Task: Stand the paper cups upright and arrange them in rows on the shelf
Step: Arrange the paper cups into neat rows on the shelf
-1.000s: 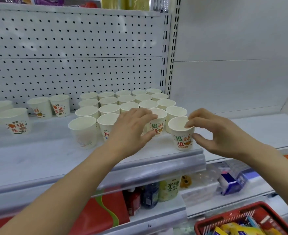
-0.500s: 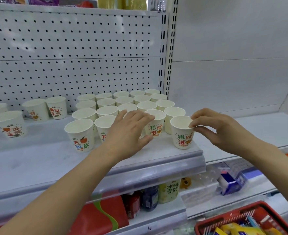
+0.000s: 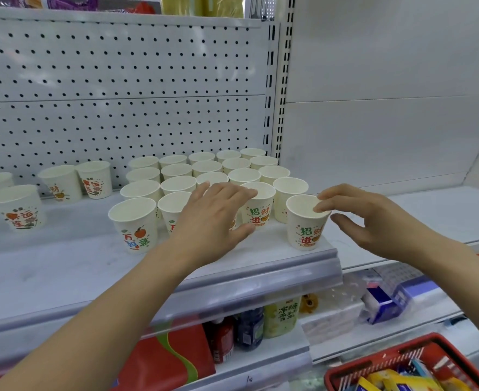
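Several white printed paper cups stand upright in rows (image 3: 210,170) on the white shelf (image 3: 63,266). My left hand (image 3: 215,218) lies over a front-row cup that it almost wholly hides, fingers across the top and thumb curled at the near side. To its left stand two front-row cups (image 3: 135,224). My right hand (image 3: 373,221) pinches the rim of the front right cup (image 3: 306,224), index fingertip inside and thumb just outside. That cup stands upright near the shelf's front edge.
Four loose upright cups (image 3: 63,184) stand apart at the left by the pegboard back (image 3: 119,80). The neighbouring shelf (image 3: 430,210) lies to the right. Below are bottles (image 3: 280,317) and boxes. A red basket (image 3: 401,371) sits at lower right.
My right hand's fingers, spread above the front right cup a second ago, have closed on its rim. The left hand has stayed over its cup.
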Demonstrator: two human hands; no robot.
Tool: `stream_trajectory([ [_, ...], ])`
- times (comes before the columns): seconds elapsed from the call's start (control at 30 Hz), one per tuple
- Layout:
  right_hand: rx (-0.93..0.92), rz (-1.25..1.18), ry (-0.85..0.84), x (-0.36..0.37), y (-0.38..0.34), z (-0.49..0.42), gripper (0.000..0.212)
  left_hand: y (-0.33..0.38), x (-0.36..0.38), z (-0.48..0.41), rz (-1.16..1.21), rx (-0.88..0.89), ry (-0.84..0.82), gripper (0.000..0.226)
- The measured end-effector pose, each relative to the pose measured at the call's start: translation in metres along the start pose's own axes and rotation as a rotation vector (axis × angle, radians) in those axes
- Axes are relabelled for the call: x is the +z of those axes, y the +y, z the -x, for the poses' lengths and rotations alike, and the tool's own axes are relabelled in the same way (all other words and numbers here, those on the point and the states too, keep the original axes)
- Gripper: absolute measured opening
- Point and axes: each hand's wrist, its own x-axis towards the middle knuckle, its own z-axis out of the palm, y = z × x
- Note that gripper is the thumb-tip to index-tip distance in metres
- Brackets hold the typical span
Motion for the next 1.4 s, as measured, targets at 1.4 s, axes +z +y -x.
stream_trajectory([
  [1.4,-0.166,0.3,-0.358,0.176,-0.259,-0.381,0.026,-0.377,-0.113,0.085,-0.23,-0.083,-0.625,0.053],
])
